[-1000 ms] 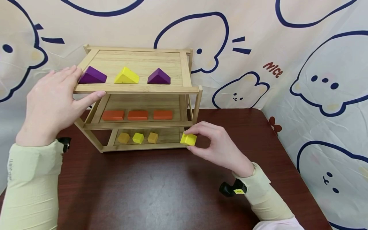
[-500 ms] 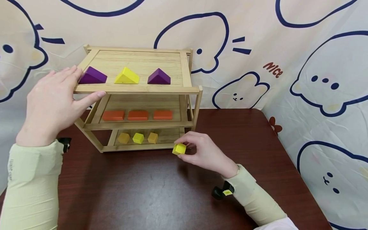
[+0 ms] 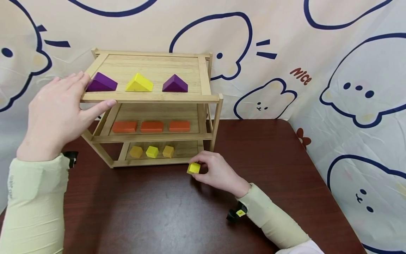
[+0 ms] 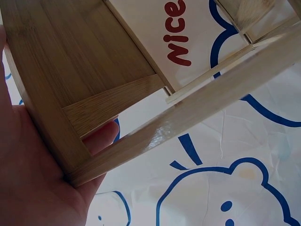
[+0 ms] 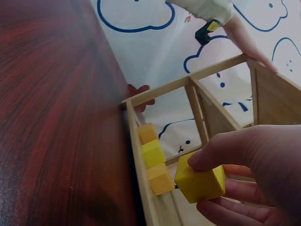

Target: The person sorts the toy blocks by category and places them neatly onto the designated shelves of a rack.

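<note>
My right hand (image 3: 219,173) pinches a yellow cube (image 3: 193,168) between thumb and fingers, just in front of the bottom tier's right part. The right wrist view shows this yellow cube (image 5: 201,179) large, with the rack's tier behind it. My left hand (image 3: 58,113) holds the top left front corner of a three-tier wooden shelf (image 3: 152,97); its thumb lies along the front edge. In the left wrist view, the palm meets the wooden corner (image 4: 75,172) and a finger shows behind it. On the bottom tier sit two orange cubes (image 3: 136,152) with a yellow cube (image 3: 152,152) between them.
Three orange-red rectangular blocks (image 3: 152,126) lie in a row on the middle tier. Along the top tier stand two purple triangular blocks (image 3: 175,84) and one yellow triangular block (image 3: 139,83). The shelf stands on a dark brown table (image 3: 152,208) against a patterned cloth (image 3: 253,31).
My right hand has moved left and toward the table's front with the yellow cube, from beside the shelf's right end to before its bottom tier. The left hand stays on the corner.
</note>
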Action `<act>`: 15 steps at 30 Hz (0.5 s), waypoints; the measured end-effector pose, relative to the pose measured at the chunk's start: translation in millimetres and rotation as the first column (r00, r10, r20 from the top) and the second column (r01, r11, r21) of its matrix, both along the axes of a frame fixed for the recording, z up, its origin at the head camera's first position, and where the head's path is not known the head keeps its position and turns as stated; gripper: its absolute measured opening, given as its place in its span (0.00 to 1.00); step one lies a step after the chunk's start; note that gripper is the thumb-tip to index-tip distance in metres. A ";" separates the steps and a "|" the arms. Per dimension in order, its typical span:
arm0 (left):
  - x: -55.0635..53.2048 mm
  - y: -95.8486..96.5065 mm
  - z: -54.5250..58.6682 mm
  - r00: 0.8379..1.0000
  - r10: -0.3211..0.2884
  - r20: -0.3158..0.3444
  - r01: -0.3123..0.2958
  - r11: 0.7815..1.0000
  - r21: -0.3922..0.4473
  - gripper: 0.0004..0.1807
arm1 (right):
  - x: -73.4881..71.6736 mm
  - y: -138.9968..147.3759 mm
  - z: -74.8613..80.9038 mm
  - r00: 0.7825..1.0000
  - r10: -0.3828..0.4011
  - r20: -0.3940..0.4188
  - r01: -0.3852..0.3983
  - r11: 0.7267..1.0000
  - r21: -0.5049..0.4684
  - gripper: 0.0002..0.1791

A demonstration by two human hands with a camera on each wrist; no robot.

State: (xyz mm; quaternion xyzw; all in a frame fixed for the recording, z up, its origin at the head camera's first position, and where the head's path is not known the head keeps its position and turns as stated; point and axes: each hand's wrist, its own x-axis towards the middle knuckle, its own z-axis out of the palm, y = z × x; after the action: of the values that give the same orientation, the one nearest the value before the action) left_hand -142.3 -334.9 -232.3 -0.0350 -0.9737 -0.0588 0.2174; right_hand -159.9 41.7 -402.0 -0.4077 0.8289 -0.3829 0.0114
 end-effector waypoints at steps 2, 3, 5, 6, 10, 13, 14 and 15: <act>-0.3 -0.1 0.0 1.000 0.000 0.003 0.000 1.000 0.000 0.53 | -2.1 -1.9 -3.3 1.000 -0.009 0.011 0.009 1.000 0.004 0.17; -0.5 0.0 0.1 1.000 0.001 0.005 -0.001 1.000 -0.001 0.53 | -3.2 -2.9 -4.7 1.000 -0.015 0.015 0.015 1.000 0.005 0.17; -0.5 -0.1 -0.1 1.000 0.001 0.007 -0.001 1.000 0.000 0.53 | -5.5 -4.9 -7.4 1.000 -0.025 0.017 0.025 1.000 0.002 0.16; -0.5 0.0 -0.1 1.000 0.001 0.007 -0.001 1.000 0.000 0.53 | -6.9 -6.2 -8.8 0.999 -0.032 0.017 0.032 0.999 0.000 0.16; -0.1 0.4 -0.3 1.000 0.003 0.008 -0.003 1.000 0.001 0.53 | -10.8 -11.3 -13.4 0.998 -0.070 0.001 0.070 0.997 0.009 0.16; 0.6 0.8 -0.3 1.000 0.007 0.012 -0.007 1.000 0.000 0.53 | -12.4 -15.9 -16.0 0.994 -0.103 -0.022 0.104 0.994 0.036 0.17; 0.8 0.9 -0.2 1.000 0.007 0.012 -0.007 1.000 0.001 0.53 | -13.0 -17.5 -16.7 0.993 -0.112 -0.033 0.114 0.992 0.047 0.18; 1.0 1.0 0.1 1.000 0.007 0.009 -0.007 1.000 0.001 0.53 | -13.6 -19.1 -17.2 0.992 -0.121 -0.042 0.123 0.991 0.055 0.18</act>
State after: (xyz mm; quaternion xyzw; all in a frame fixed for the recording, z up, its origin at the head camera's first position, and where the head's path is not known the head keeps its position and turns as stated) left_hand -141.3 -333.9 -232.2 -0.0313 -0.9748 -0.0585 0.2130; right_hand -173.5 22.6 -419.2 -0.3629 0.8630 -0.3510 -0.0162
